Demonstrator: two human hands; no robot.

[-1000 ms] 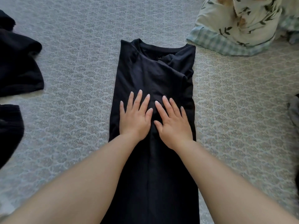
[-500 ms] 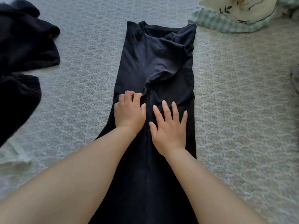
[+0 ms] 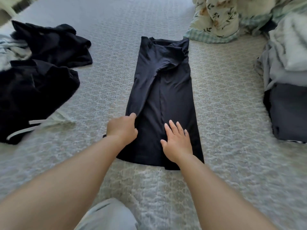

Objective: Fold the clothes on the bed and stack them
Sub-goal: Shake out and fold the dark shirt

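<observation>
The shirt (image 3: 162,100) lies long on the bed (image 3: 224,113); my left hand (image 3: 122,128) pinches its left edge, my right hand (image 3: 178,143) presses flat on it.

No readable text, labels, brand marks, numbers or signs appear anywhere in view. The dark shirt (image 3: 163,100) under the hands shows plain fabric only, and the other clothes and the bed cover around the hands carry patterns but no lettering.
</observation>
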